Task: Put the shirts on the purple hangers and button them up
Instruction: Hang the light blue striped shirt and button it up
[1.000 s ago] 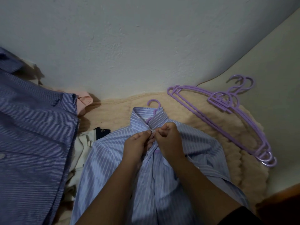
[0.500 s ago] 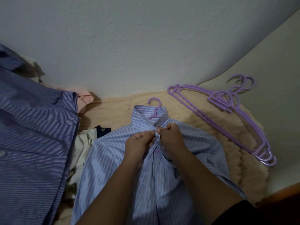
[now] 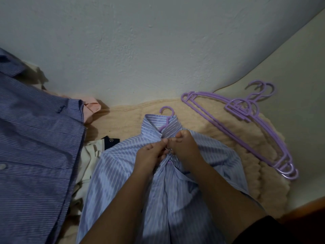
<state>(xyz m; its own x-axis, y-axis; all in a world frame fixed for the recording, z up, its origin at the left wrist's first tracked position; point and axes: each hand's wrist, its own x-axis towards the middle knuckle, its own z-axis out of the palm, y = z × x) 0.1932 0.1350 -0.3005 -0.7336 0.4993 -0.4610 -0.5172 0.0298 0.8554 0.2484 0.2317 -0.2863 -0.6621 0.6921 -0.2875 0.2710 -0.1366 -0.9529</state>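
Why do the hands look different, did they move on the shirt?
Yes. Both hands slid slightly down the light striped shirt, away from its collar.

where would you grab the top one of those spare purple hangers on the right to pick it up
Take the spare purple hangers by the hook end, at the far right near the wall, coming from above. The hooks stick out past the stack and fan slightly apart, so one probably separates there. The long arms lie nested flat on the beige blanket, leaving little room for fingers.
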